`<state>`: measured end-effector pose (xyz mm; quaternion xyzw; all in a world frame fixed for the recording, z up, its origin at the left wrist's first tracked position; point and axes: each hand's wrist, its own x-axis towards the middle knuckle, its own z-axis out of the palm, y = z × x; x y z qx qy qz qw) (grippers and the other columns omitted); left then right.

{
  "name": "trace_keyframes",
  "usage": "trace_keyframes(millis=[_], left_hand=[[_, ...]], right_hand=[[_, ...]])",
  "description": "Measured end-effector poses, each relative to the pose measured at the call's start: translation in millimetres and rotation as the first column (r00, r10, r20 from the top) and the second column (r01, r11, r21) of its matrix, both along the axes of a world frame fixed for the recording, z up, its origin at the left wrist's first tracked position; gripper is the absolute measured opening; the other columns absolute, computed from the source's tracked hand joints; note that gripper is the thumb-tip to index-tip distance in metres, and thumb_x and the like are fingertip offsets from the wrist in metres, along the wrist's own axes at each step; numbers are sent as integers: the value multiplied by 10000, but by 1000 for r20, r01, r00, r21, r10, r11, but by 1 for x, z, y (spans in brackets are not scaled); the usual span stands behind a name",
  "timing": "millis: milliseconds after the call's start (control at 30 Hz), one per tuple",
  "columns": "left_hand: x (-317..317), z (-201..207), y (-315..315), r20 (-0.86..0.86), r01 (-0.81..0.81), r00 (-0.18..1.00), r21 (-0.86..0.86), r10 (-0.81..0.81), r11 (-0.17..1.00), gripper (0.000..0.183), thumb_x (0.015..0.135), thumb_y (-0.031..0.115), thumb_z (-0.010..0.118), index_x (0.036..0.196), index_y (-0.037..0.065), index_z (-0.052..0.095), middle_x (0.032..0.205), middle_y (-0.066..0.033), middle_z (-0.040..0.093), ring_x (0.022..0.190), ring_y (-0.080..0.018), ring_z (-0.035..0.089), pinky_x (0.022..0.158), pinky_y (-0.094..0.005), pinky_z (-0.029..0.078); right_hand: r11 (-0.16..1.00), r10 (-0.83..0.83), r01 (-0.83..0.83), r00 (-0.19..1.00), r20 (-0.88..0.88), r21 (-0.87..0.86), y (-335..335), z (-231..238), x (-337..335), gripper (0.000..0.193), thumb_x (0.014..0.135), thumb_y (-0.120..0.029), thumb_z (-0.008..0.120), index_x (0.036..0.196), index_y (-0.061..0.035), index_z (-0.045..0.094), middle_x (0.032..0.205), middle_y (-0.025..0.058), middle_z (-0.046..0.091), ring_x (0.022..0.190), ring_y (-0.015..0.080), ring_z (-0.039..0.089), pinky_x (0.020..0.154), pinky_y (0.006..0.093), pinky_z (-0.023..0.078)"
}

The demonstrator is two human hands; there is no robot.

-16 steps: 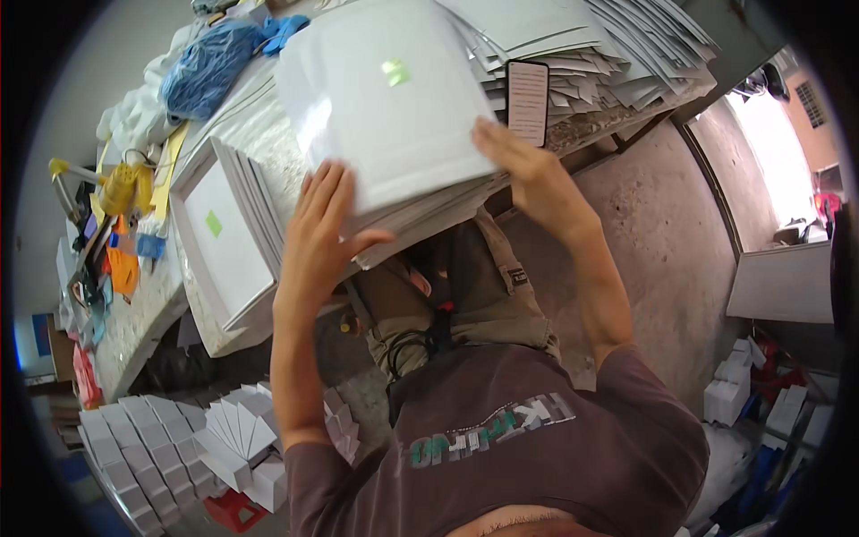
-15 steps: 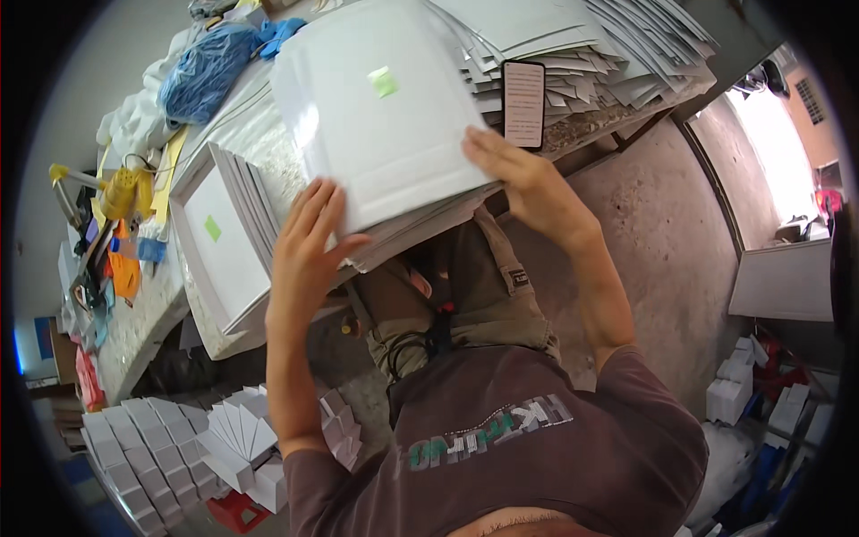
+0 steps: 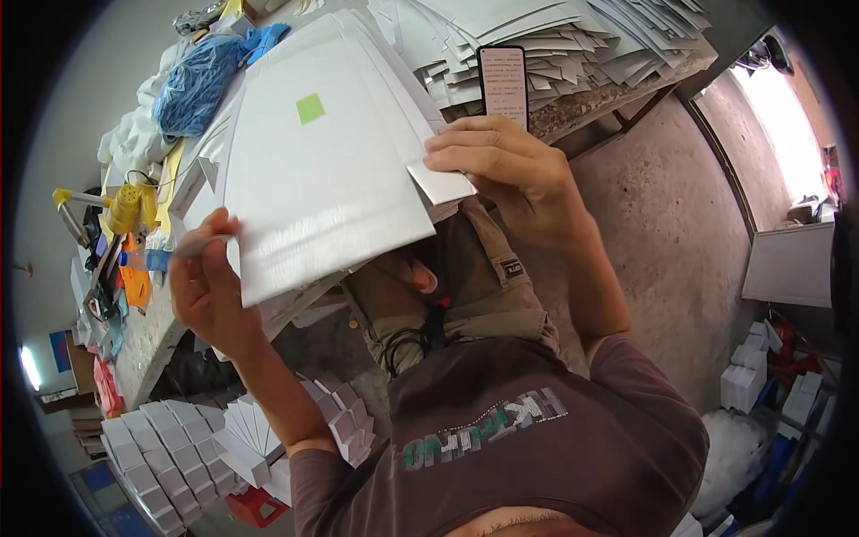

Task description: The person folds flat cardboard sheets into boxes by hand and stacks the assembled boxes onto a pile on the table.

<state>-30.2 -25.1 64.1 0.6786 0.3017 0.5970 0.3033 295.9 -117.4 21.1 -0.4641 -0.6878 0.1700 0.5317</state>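
A large white cardboard sheet (image 3: pixel 331 179) with a green sticker (image 3: pixel 310 108) lies tilted across the near side of the table, over other white sheets. My left hand (image 3: pixel 213 286) is closed at its near left corner, thumb and fingers pinching a side flap. At the right edge, my right hand (image 3: pixel 519 170) grips a small turned-up flap (image 3: pixel 443 182) between thumb and fingers. More card edges show beneath the sheet, above my lap. Behind my right fingers stands a phone (image 3: pixel 504 85) with a lit page of text, its lower end hidden.
Piles of flat white card (image 3: pixel 537 67) cover the table's far right. Farther left are a blue plastic bundle (image 3: pixel 201 85) and a yellow lamp (image 3: pixel 125 208). Stacked white boxes (image 3: pixel 170 447) stand at lower left, near a red stool (image 3: pixel 255 507). Concrete floor (image 3: pixel 662 206) stretches right.
The stickered sheet has shifted left and toward me. My left hand moved left and now pinches its edge; my right hand has taken hold of a turned-up flap.
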Motion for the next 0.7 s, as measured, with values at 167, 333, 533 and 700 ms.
trace_keyframes(millis=[167,333,533,700], left_hand=[[12,-42,12,-691,-10,682,315,237,949,404,924,21,697,1320,8,620,1055,-120,759,930,-218,665,879,-344,537],[34,-38,8,-842,275,507,361,184,891,371,857,25,742,1223,39,680,1035,-95,720,959,-232,620,859,-364,514],[30,-38,18,-804,279,587,86,-99,956,183,859,75,774,1021,46,693,957,-101,638,908,-261,564,814,-374,484],[49,-53,15,-742,70,653,258,151,964,161,850,104,799,840,39,652,843,-74,575,827,-254,527,766,-361,455]], right_hand=[[972,-232,234,965,-125,-1,26,-14,-43,295,879,-66,739,1161,15,710,1148,146,693,948,229,660,800,310,535],[954,-282,114,656,700,277,37,-12,-60,238,850,-177,764,981,8,688,945,132,633,864,262,604,768,357,529],[993,-101,118,818,567,6,46,-3,-60,255,876,-209,777,899,-13,616,994,153,602,928,305,609,778,385,523],[928,-371,335,862,345,161,58,-22,-75,300,868,-215,789,979,3,615,1188,251,613,1089,387,613,885,386,535]])
